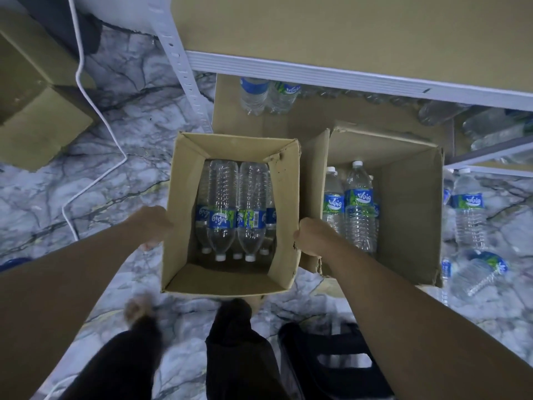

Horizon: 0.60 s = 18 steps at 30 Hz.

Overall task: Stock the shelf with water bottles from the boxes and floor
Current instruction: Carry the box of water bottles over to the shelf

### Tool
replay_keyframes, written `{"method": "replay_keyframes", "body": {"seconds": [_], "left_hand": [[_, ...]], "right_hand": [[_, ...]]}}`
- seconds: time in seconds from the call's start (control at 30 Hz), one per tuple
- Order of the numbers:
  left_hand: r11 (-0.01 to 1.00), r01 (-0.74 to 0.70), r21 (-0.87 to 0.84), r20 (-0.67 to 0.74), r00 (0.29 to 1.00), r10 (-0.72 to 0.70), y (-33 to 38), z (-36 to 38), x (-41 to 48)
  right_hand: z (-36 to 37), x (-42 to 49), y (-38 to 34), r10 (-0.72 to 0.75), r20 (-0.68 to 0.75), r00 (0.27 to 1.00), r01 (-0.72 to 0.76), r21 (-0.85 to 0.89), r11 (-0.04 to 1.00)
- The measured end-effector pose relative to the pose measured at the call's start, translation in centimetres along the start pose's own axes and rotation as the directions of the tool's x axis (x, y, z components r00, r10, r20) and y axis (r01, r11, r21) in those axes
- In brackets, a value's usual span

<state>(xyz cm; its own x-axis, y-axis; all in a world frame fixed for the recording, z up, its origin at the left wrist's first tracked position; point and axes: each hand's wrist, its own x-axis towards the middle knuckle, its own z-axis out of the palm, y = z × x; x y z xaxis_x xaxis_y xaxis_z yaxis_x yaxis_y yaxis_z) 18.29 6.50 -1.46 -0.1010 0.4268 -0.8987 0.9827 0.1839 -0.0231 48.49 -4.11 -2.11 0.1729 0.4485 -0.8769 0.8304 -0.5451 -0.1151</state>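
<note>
left hand point(154, 226) gripped left wall of box point(284, 197) | right hand point(313, 236) gripped right wall | water bottles point(235, 209) lay inside | box before shelf point(346, 39)

Marble floor plus a white metal shelf, bottles all over

The veined marble floor point(138, 157) has a closed cardboard box point(31, 116) off to the left and a white cable point(86, 96) snaking past it. An open box point(409, 203) of upright bottles sits in front of the shelf point(317, 67). Further right there's a standing bottle point(468, 209) and a tipped bottle point(484, 269) near it. The shelf's lower board point(302, 122) carries two upright bottles point(253, 95) at its left end, and some lying bottles point(490, 131) far right.
</note>
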Motion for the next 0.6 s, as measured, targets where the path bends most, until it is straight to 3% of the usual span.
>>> {"method": "replay_keyframes", "body": {"seconds": [0.13,0.3,0.47,0.6], "left_hand": [[0.994,-0.008,0.112,0.103,0.995,-0.003,1.3,-1.0,-3.4],[0.993,-0.117,0.014,0.256,0.96,0.109,5.4,-1.4,-7.7],[0.957,-0.288,-0.022,0.262,0.923,0.283,7.6,-1.7,-11.5],[0.936,-0.352,-0.028,0.285,0.894,0.345,9.1,-1.7,-14.1]], "right_hand": [[-0.6,-2.9,0.5,-0.033,0.046,0.998,0.032,0.022,0.999],[-2.4,-6.7,0.0,-0.096,0.069,0.993,0.089,0.091,0.992],[-4.1,-10.1,0.0,-0.095,0.08,0.992,0.083,0.144,0.986],[-5.8,-12.7,0.4,-0.074,0.113,0.991,0.055,0.163,0.985]]}}
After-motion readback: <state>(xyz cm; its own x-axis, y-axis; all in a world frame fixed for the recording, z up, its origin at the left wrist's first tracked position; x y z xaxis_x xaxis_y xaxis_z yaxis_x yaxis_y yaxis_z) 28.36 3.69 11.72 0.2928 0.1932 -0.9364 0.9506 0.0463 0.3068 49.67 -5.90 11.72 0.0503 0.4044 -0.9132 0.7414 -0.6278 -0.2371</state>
